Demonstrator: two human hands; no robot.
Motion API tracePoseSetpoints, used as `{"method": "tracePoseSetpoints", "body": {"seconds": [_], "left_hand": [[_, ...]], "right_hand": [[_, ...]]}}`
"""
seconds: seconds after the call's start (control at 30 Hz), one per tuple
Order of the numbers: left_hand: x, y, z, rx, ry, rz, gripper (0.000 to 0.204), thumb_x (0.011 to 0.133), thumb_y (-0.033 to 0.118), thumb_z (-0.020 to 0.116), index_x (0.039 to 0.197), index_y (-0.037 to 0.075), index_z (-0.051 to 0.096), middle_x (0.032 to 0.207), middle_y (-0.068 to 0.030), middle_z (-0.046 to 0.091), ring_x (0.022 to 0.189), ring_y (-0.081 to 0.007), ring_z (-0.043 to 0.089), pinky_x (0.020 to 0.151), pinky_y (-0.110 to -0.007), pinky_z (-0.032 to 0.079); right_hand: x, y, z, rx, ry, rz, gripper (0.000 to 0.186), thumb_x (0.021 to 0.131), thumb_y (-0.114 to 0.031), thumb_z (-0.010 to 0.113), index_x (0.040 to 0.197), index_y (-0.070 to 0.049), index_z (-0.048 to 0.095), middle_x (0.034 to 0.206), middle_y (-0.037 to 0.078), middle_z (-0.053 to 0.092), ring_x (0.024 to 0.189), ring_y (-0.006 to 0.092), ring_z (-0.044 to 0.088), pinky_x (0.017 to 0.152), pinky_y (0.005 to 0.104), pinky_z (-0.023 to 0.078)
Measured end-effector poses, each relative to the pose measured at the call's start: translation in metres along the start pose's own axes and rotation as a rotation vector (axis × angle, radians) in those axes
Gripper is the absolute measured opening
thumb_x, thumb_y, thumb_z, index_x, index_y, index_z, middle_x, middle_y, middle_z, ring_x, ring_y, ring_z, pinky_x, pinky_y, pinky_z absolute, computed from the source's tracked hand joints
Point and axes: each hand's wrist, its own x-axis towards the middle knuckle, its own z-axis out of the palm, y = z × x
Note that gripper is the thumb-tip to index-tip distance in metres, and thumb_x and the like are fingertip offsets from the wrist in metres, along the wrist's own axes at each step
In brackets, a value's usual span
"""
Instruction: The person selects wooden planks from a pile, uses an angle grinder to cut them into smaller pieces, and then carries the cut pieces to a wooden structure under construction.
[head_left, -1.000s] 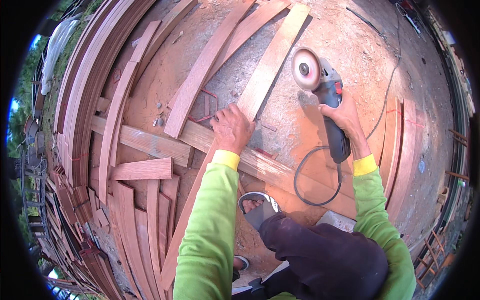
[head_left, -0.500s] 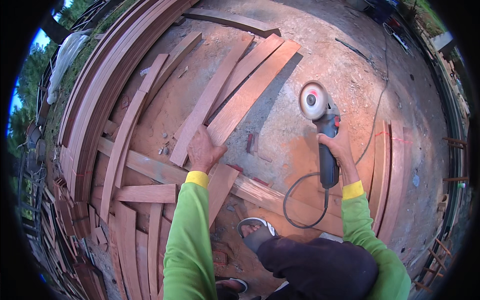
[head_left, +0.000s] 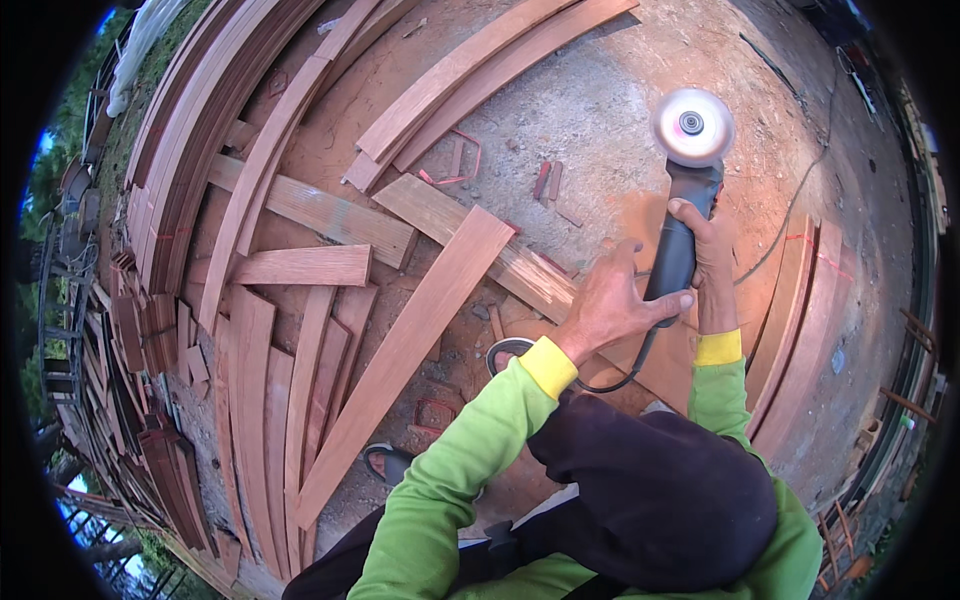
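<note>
The right forearm (head_left: 719, 390) rises from the lower edge, and the right hand (head_left: 710, 250) is closed around the body of the angle grinder (head_left: 672, 262), its thumb lying on the near face. The left forearm (head_left: 485, 430) slants upward to the right; the left hand (head_left: 612, 305) is spread, with its thumb over the grinder's lower end, but I cannot tell if it touches. The round disc (head_left: 692, 127) is above the right hand. The cable (head_left: 640, 362) curves below the left hand, and a reddish board (head_left: 405, 365) lies to its left.
</note>
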Motion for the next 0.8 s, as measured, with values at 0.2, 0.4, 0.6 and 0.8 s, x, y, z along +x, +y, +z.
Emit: {"method": "tracePoseSetpoints", "body": {"seconds": [0.2, 0.4, 0.6, 0.8], "left_hand": [[0.002, 0.004, 0.030, -0.580, -0.163, -0.346, 0.058, 0.060, 0.018, 0.086, 0.104, -0.004, 0.055, 0.090, -0.0099, 0.065, 0.079, -0.0186, 0.064, 0.071, -0.032, 0.052], [-0.002, 0.002, 0.025, -0.497, -0.120, -0.277, 0.046, 0.059, 0.009, 0.076, 0.099, -0.002, 0.057, 0.086, -0.0071, 0.062, 0.076, -0.0167, 0.060, 0.069, -0.031, 0.050], [-0.001, 0.002, 0.026, -0.580, -0.151, -0.284, 0.049, 0.057, 0.011, 0.077, 0.100, -0.004, 0.057, 0.085, -0.0089, 0.062, 0.076, -0.0184, 0.061, 0.069, -0.032, 0.050], [0.008, -0.010, 0.042, -0.242, 0.015, -0.253, 0.060, 0.057, 0.016, 0.081, 0.104, -0.006, 0.052, 0.082, -0.0153, 0.064, 0.074, -0.0297, 0.066, 0.067, -0.038, 0.052]], "right_hand": [[-0.021, 0.008, 0.010, -0.010, -0.018, -0.058, 0.036, 0.077, -0.028, 0.073, 0.094, 0.000, 0.057, 0.073, 0.007, 0.059, 0.056, 0.0131, 0.058, 0.050, 0.0258, 0.050], [-0.017, 0.025, 0.003, 0.576, -0.271, 0.008, 0.065, 0.091, -0.059, 0.051, 0.109, 0.003, 0.054, 0.089, 0.016, 0.061, 0.073, 0.0229, 0.062, 0.064, 0.0351, 0.055], [-0.018, 0.041, 0.001, 0.771, -0.400, 0.052, 0.067, 0.095, -0.059, 0.044, 0.122, 0.002, 0.049, 0.102, 0.020, 0.058, 0.090, 0.0260, 0.061, 0.076, 0.0411, 0.055], [-0.021, 0.035, 0.008, 0.186, -0.134, 0.023, 0.055, 0.089, -0.050, 0.063, 0.109, 0.001, 0.056, 0.089, 0.009, 0.060, 0.076, 0.0148, 0.060, 0.066, 0.0293, 0.051]]}}
